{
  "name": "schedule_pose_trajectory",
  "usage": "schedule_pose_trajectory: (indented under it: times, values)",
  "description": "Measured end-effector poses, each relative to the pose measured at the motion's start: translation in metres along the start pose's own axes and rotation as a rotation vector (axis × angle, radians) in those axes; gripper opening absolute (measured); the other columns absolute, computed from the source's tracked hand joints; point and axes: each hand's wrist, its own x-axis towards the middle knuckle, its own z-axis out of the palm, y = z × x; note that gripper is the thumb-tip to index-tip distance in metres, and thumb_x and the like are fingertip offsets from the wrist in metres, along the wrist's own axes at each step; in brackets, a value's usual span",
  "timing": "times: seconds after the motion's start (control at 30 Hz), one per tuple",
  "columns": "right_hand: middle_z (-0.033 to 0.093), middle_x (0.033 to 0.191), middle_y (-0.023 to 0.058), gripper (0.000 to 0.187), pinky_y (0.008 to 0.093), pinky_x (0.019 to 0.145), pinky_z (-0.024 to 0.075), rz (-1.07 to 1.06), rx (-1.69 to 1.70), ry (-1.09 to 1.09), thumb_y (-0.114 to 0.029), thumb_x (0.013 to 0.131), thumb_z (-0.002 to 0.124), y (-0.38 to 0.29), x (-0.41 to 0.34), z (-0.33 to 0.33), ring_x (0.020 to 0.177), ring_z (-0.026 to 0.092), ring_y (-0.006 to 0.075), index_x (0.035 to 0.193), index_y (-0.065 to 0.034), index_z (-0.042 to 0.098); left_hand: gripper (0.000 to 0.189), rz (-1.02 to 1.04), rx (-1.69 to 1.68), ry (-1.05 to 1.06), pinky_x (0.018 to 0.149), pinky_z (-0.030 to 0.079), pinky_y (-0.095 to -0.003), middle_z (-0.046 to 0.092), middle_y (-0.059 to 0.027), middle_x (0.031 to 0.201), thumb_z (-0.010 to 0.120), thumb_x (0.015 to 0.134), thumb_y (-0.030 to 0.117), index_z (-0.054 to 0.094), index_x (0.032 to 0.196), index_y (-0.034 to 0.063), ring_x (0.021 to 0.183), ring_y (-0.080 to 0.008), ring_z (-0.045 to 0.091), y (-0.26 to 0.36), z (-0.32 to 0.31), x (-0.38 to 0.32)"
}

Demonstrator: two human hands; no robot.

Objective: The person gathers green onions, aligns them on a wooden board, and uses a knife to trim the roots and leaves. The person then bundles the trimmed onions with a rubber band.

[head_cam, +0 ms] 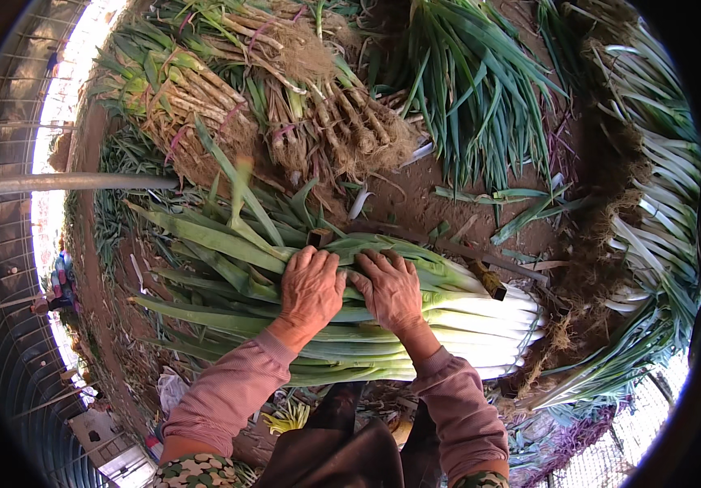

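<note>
A large bundle of leeks (472,314) lies crosswise before me, green leaves to the left and white stalks to the right, tied near the root end. Both hands rest on its upper side. My left hand (311,290) lies over the green leaves, fingers curled down at their far edge. Close beside it on the right, my right hand (390,290) presses on the leaves nearer the stalks. Its fingertips are partly hidden among the leaves. A metal bar frame (491,280) shows beneath and behind the bundle.
Bundles of untrimmed leeks with dirty roots (338,128) lie on the soil at the upper left. A pile of green leaves (478,91) is at the top. A long row of white-stalked leeks (661,183) runs down the right. A metal pole (70,183) juts in from the left.
</note>
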Motion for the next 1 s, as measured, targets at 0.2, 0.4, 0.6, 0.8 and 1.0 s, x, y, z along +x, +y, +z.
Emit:
schedule_pose_trajectory:
  times: [0.2, 0.4, 0.6, 0.8, 1.0]
  values:
    - [0.062, 0.119, 0.002, 0.033, 0.0463, 0.097, 0.0336, 0.028, -0.06, 0.024, -0.035, 0.093, 0.054, 0.0, 0.008, 0.008, 0.112, 0.053, 0.0278, 0.118, -0.0145, 0.062, 0.03, -0.159, -0.025, 0.134, 0.102, 0.036, -0.0457, 0.06, -0.0095, 0.119, 0.059, 0.089, 0.021, 0.062, 0.113, 0.0036, 0.121, -0.0317, 0.047, -0.025, 0.006, -0.015]
    - [0.063, 0.115, 0.0028, 0.03, 0.0449, 0.095, 0.035, 0.022, -0.065, 0.07, -0.032, 0.091, 0.058, 0.008, 0.014, 0.02, 0.105, 0.055, 0.0267, 0.113, -0.0125, 0.064, 0.02, -0.181, -0.152, 0.303, 0.1, 0.037, -0.0457, 0.061, -0.0091, 0.117, 0.057, 0.086, 0.009, 0.061, 0.105, 0.0047, 0.118, -0.0314, 0.049, -0.044, 0.045, -0.017]
    - [0.064, 0.101, 0.0042, 0.023, 0.0422, 0.093, 0.0362, 0.03, -0.122, 0.126, -0.028, 0.088, 0.06, 0.018, 0.03, 0.035, 0.095, 0.056, 0.0264, 0.103, -0.0114, 0.066, 0.026, -0.182, -0.242, 0.378, 0.097, 0.037, -0.0467, 0.06, -0.0111, 0.112, 0.055, 0.084, 0.008, 0.057, 0.11, 0.0044, 0.115, -0.0334, 0.05, -0.062, 0.08, 0.0]
    - [0.062, 0.117, 0.0111, 0.033, 0.0423, 0.097, 0.0376, 0.184, 0.038, 0.457, -0.004, 0.083, 0.063, -0.001, -0.016, -0.001, 0.109, 0.055, 0.0307, 0.116, -0.0045, 0.061, 0.023, -0.169, -0.198, 0.4, 0.097, 0.037, -0.0469, 0.061, -0.0097, 0.111, 0.055, 0.084, 0.009, 0.06, 0.106, 0.0047, 0.115, -0.0324, 0.051, -0.058, 0.078, 0.004]
    - [0.061, 0.119, 0.0171, 0.031, 0.041, 0.099, 0.042, 0.535, 0.269, 0.649, 0.005, 0.084, 0.059, -0.059, -0.16, 0.025, 0.113, 0.054, 0.0349, 0.114, -0.0002, 0.061, 0.023, -0.17, -0.103, 0.393, 0.097, 0.038, -0.0468, 0.061, -0.0126, 0.113, 0.051, 0.089, 0.017, 0.062, 0.104, 0.005, 0.115, -0.0317, 0.051, -0.068, 0.09, 0.003]
